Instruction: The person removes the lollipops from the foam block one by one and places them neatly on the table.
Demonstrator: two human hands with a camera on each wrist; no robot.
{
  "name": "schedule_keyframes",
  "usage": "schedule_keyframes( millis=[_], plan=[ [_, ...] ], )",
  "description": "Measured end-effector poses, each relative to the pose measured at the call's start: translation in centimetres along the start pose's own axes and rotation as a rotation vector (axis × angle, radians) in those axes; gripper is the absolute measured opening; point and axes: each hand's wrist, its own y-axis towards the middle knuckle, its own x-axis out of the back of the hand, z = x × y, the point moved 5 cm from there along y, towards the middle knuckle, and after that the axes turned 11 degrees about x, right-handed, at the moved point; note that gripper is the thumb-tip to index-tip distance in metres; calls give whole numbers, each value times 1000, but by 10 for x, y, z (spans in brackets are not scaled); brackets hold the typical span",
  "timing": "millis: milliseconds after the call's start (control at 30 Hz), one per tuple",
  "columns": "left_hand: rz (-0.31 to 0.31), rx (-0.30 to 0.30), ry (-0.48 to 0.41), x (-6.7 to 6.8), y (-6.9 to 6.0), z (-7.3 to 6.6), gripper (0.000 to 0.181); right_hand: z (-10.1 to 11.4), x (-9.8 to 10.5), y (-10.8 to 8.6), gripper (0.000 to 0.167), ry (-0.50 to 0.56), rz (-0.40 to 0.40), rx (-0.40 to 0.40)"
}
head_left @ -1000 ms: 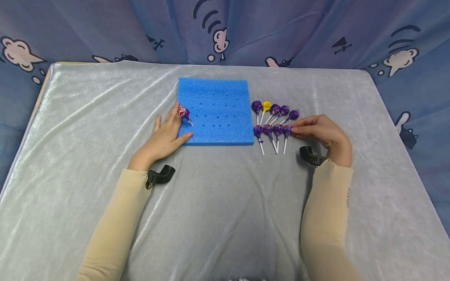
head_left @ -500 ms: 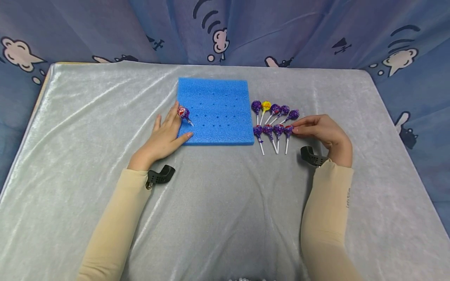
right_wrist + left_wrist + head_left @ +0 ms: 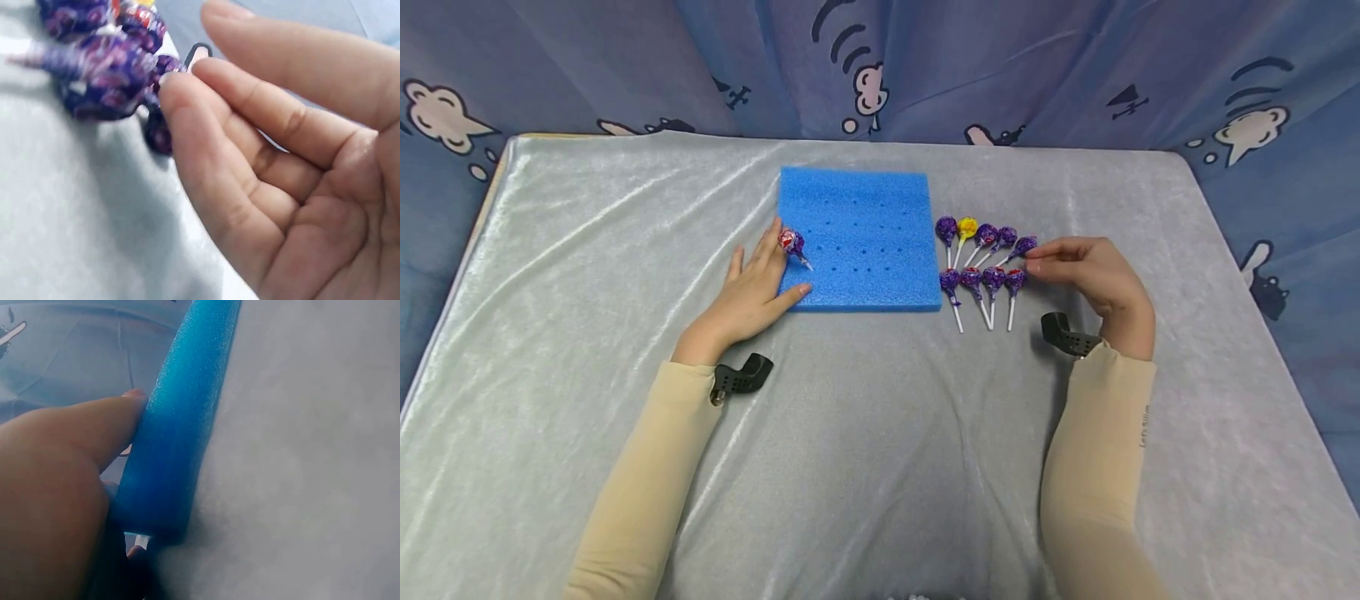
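My left hand (image 3: 745,287) lies spread at the left edge of a blue foam block (image 3: 865,287), its thumb resting on the near left corner. In the left wrist view, the thumb (image 3: 106,425) touches the foam block's side (image 3: 169,444). A red and purple lollipop (image 3: 790,240) stands tilted in the foam beside the fingers. My right hand (image 3: 1093,271) is at the right end of two rows of lollipops, its fingertips next to a purple lollipop (image 3: 1025,245) in the back row. In the right wrist view, nothing shows between the thumb and fingers of that hand (image 3: 269,162).
Several wrapped lollipops, one a yellow lollipop (image 3: 967,227), lie in two rows just right of the foam. Front-row sticks point toward me. The foam's top has rows of small holes. A grey cloth (image 3: 880,433) covers the table, and a blue patterned curtain (image 3: 1045,67) hangs behind.
The end lollipop of the front row shifted slightly right with my right fingertips. That hand then moved away from it, up to the end of the back row. My left hand stayed put.
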Motion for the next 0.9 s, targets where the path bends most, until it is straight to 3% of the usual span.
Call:
schedule_keyframes(
  millis=[300,567,900],
  plan=[
    [1,5,4,0,0,1,77,24,-18,6,20,119,-34,122],
    [5,1,10,0,1,0,76,39,-46,14,17,331,25,232],
    [3,2,13,0,1,0,75,50,-69,22,13,272,18,274]
  ],
)
